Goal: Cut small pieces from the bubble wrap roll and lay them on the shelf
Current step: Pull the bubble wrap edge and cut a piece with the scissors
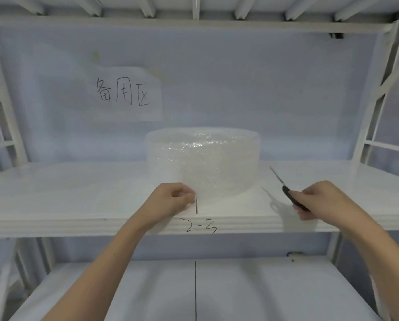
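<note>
Two hands busy: my left hand [175, 197] pinches the bubble wrap roll's [203, 162] loose end taut. My right hand [319, 199] grips the scissors [286, 188] for cutting.

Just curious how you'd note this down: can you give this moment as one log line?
left hand: pinches bubble wrap roll edge | right hand: holds scissors beside roll | shelf: no cut pieces visible

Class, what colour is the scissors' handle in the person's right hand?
Black handle, gripped by the right hand; head view.
</note>
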Demonstrator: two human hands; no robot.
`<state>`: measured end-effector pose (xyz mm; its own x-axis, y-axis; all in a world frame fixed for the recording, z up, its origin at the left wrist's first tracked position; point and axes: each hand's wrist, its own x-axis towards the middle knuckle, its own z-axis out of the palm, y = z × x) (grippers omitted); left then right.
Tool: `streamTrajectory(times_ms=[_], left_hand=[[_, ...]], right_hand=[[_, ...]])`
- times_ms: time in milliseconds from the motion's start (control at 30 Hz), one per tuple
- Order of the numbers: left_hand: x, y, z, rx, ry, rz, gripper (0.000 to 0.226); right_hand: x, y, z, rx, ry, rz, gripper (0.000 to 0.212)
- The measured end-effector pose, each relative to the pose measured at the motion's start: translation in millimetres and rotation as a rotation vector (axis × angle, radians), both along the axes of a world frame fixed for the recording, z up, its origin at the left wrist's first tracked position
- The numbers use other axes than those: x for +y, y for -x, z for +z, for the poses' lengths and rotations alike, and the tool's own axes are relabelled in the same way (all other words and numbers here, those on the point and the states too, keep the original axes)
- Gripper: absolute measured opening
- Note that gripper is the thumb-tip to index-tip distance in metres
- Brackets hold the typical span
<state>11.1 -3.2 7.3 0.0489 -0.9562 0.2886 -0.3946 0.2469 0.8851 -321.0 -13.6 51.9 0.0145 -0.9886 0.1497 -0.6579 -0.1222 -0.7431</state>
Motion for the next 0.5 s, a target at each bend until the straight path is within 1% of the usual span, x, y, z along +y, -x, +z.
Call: streamTrajectory(times_ms=[100, 133, 167, 200, 267, 400, 500], left_hand=[[2, -2, 1, -0.025, 0.009, 0.020, 0.012], [2, -2, 2, -0.027, 0.008, 0.024, 0.013], [3, -2, 3, -0.021, 0.007, 0.027, 0.013], [3, -2, 3, -0.013, 0.006, 0.031, 0.014], [4, 0, 5, -0.007, -0.001, 0.041, 0.015], [2, -2, 4, 0.007, -0.009, 0.034, 0.017], [0, -2, 3, 0.034, -0.011, 0.022, 0.019]], right_hand=[[27, -15, -17, -0.594, -0.227, 0.255, 0.030], [31, -25, -25, -0.754, -0.326, 0.326, 0.025], [34, -37, -32, -0.861, -0.420, 0.383, 0.021], [36, -50, -40, -0.912, -0.498, 0.430, 0.017], [39, -75, -55, -0.904, -0.576, 0.489, 0.015], [40, -111, -76, -0.915, -0.591, 0.542, 0.021], [41, -122, -85, -0.937, -0.588, 0.577, 0.020]])
